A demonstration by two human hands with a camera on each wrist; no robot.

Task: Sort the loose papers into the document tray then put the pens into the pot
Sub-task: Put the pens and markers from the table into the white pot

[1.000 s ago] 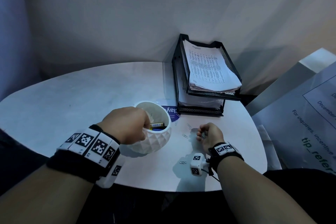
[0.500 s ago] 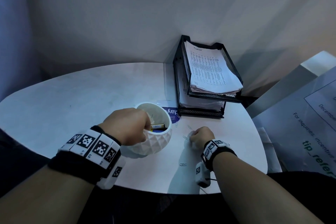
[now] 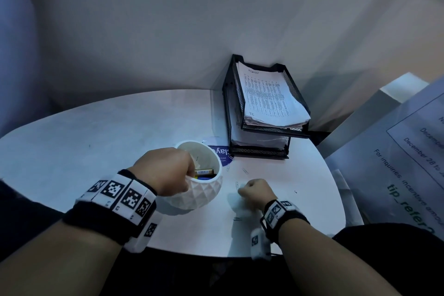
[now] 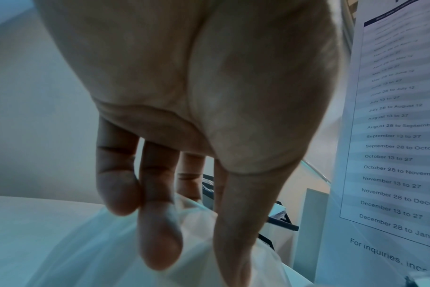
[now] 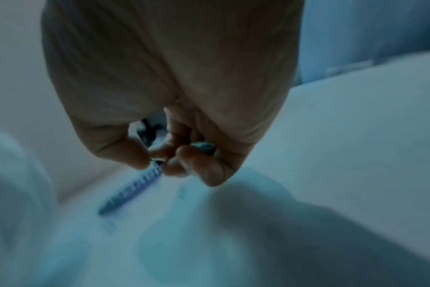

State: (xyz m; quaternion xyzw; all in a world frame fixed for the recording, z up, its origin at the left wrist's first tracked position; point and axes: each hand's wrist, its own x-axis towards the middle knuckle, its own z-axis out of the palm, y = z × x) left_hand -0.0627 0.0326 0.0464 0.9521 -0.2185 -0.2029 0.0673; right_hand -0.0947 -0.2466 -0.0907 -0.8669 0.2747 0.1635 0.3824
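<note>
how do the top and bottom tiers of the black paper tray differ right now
The top tier shows a printed sheet face up, its stack spilling past the front rim; the bottom tier shows only its stack's edge, kept behind the rim. The top tier is tilted and open above; the bottom tier sits flat on the table, shaded. Both are black mesh and hold white papers.
</note>
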